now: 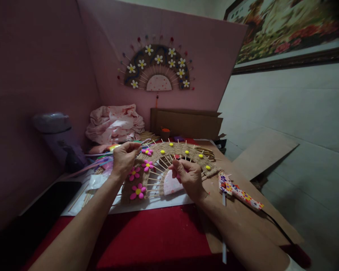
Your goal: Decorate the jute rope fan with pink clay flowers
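- The left hand (126, 157) is raised above the left part of the twine fan (126, 186), its thumb and fingertips drawn together. A pale curled strip (146, 141) shows just by the fingertips; whether it is gripped, I cannot tell.
- The right hand (190, 177) is in front of the fan's middle and right part, fingers curled in and thumb pressed towards the forefinger. I cannot tell whether anything small is pinched there.
- The fan lies flat, its arch pointing away from the person, on white paper (173, 201) spread over the red surface (147, 233).
- Four pink flowers (138, 191) with yellow centres sit along the fan's left side; five yellow dots (187, 152) follow the top and right side.
- Thin sticks (154, 180) cross its inner gap, partly hidden by the right hand.
- A flower-patterned glue gun (244, 195) rests on brown cardboard (243, 222) to the right, near the fan's end.
- Left of the fan are coloured strips (94, 162) and a clear bag (97, 181).
- Further back stand a bottle (60, 143), a heap of pink cloth (115, 122) and a small cup (165, 133).
- A second fan (151, 58), with white flowers, hangs upright on the pink panel (203, 67).
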### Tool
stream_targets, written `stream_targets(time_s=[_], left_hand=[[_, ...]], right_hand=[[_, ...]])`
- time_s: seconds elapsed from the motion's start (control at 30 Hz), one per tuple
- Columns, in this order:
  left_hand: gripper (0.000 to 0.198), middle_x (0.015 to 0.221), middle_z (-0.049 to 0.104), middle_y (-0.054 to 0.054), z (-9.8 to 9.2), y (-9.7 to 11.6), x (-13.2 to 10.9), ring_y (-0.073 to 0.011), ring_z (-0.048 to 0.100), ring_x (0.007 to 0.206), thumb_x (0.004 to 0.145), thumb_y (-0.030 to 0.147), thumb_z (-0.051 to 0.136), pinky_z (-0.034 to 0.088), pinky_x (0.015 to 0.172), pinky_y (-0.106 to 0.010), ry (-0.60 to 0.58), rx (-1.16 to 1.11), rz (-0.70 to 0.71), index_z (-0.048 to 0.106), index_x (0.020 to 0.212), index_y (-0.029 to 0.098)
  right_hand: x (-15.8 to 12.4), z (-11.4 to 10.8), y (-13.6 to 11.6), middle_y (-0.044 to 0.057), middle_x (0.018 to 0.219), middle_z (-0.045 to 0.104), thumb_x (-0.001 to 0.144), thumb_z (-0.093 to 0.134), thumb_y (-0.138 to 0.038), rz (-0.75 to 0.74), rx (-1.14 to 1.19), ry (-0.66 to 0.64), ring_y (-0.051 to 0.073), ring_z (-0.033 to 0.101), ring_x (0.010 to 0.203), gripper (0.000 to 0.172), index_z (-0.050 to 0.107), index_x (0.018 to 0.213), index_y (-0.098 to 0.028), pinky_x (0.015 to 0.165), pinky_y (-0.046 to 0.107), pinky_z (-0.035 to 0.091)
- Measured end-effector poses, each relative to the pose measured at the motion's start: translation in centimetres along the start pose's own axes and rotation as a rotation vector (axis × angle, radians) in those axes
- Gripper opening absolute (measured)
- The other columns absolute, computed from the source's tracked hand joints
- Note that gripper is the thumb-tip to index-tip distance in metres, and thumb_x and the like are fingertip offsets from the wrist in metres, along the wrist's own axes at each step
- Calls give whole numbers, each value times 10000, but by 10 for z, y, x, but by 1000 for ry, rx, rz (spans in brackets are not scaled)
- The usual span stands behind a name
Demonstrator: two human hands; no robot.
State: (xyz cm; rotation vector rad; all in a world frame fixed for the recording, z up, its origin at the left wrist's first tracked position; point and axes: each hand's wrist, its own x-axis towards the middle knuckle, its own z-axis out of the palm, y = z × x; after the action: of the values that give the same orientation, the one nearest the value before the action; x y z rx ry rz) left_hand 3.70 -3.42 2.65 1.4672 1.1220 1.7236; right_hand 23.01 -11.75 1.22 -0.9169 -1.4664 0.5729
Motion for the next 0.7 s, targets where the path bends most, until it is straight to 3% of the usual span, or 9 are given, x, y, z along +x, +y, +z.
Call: stream_targets(time_s=[0.13, 0.33, 0.7], left_hand=[[212, 723, 697, -31, -2, -7, 0, -152, 622, 663, 628, 267, 696, 476, 633, -261, 2, 186, 99, 704, 802, 146], [132, 755, 698, -35, -4, -7, -2, -163, 622, 706, 716, 274, 637, 467, 670, -268, -83, 426, 282, 717, 756, 177], [207, 774, 697, -39, -6, -1, -3, -173, 608, 715, 740, 212, 542, 449, 661, -267, -188, 584, 343, 736, 802, 177]], right_hand=[[0, 0, -1, -17, 477, 513, 861, 529, -437, -20, -19, -16, 69, 436, 420, 403, 640, 589, -160, 412, 211, 327], [0, -1, -2, -10, 486, 540, 870, 525, -412, -66, -40, -21, 72, 455, 429, 411, 628, 559, -163, 436, 219, 347], [-2, -1, -2, -13, 503, 553, 877, 525, -371, -142, -99, -41, 82, 508, 486, 388, 613, 560, -165, 517, 229, 394]])
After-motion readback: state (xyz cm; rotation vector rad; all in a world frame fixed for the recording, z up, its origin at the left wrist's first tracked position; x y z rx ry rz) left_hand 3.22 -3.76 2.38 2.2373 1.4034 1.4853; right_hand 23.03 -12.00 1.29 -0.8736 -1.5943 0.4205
